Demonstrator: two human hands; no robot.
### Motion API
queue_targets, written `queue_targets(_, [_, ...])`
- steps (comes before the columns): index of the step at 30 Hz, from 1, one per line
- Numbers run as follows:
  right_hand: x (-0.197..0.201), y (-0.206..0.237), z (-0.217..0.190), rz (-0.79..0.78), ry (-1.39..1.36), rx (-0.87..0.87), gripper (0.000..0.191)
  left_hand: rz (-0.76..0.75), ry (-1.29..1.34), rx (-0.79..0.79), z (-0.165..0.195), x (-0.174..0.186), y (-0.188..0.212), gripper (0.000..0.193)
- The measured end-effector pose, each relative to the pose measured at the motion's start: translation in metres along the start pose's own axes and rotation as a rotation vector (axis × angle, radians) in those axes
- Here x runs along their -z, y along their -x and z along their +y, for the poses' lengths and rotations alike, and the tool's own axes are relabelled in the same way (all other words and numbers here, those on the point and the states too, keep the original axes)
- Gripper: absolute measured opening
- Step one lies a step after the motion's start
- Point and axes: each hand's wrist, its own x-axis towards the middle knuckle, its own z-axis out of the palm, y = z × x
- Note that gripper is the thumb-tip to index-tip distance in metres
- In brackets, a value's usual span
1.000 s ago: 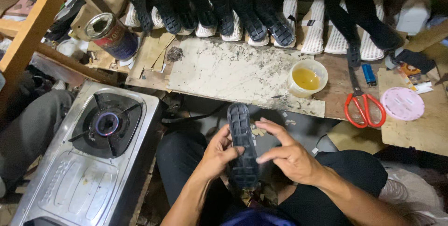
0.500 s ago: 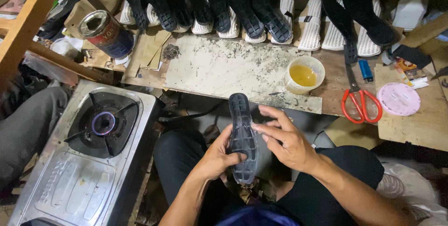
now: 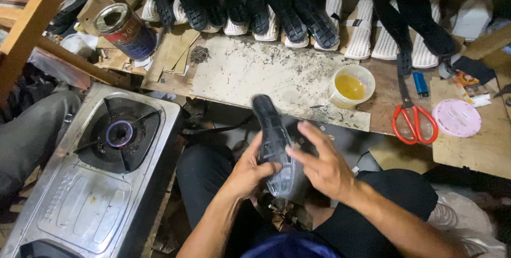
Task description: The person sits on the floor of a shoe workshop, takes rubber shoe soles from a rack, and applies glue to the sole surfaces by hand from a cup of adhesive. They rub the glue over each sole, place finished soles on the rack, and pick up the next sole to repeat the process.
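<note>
Shoe sole [image 3: 275,149], dark and glossy, held upright over the lap, just this side of the stained board [image 3: 277,79]. Left hand [image 3: 250,170] wrapped around its lower left edge, grip clenched on the sole. Right hand [image 3: 322,165] laid across its right side, fingers [image 3: 298,154] spread over the surface, grip grasping the sole too.

Relative to the stained board on the worktop [image 3: 474,151]: yellow cup of amber liquid [image 3: 351,85] at its right end; red-handled scissors [image 3: 414,122] further right, beside a blue lighter [image 3: 420,84] and a pink round lid [image 3: 456,117]. Row of black and white soles [image 3: 298,13] standing behind it. Open tin can [image 3: 123,30] off its left end. Gas stove [image 3: 101,173] lower left of it, burner lit blue.
</note>
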Motion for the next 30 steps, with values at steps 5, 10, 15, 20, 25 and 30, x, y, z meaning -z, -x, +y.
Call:
queue_targets(5, [-0.006,0.010,-0.010,0.041,0.111,0.180,0.044,0.155,0.082,-0.046,0.005,0.000,-0.004,0.082])
queue_targets(10, [-0.012,0.006,-0.009,0.137,0.203,0.148,0.038,0.209,0.177,-0.052,0.008,-0.010,-0.003,0.080])
queue_targets(15, [-0.018,0.014,-0.026,0.135,0.267,0.179,0.039,0.265,0.210,-0.119,0.011,-0.012,-0.003,0.077])
queue_targets(20, [-0.017,0.008,-0.025,0.068,0.180,0.227,0.042,0.309,0.249,-0.062,0.005,-0.011,-0.004,0.074])
queue_targets(25, [0.007,-0.010,-0.010,0.038,0.290,0.180,0.036,0.147,0.211,-0.089,0.014,0.009,0.008,0.077])
queue_targets(30, [0.039,-0.025,-0.006,-0.157,0.071,0.079,0.061,-0.222,-0.237,0.174,0.032,0.026,0.035,0.066])
